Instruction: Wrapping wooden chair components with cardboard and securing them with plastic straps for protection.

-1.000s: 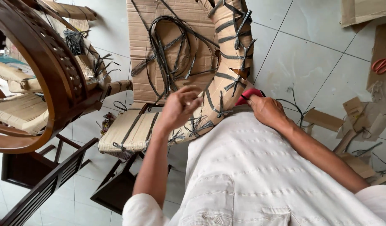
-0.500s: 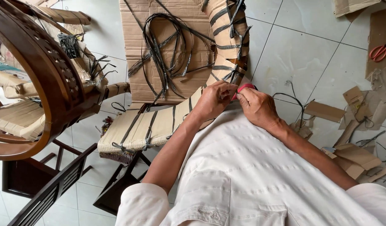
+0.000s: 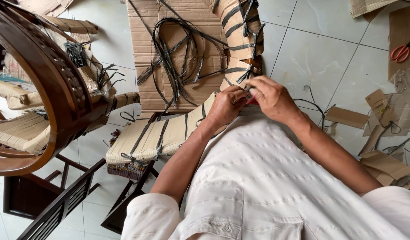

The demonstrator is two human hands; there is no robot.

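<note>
A curved furniture part wrapped in cardboard (image 3: 239, 38) and bound with black straps lies across my lap and bends away up the floor. My left hand (image 3: 226, 106) is curled on its edge where the bend starts. Touching it, my right hand (image 3: 271, 98) is closed around a red-handled tool (image 3: 252, 102), of which only a sliver shows between the two hands. The tool's tip is hidden.
A tangle of cut black straps (image 3: 178, 58) lies on a flat cardboard sheet (image 3: 147, 91). A dark wooden chair frame (image 3: 49, 84) stands at the left with more wrapped parts. Orange scissors (image 3: 400, 52) and cardboard scraps (image 3: 383, 115) lie on the tiled floor at the right.
My left hand has moved right from the wrapped part's side to meet my right hand. Both hands now press together at the bend, covering most of the red tool.
</note>
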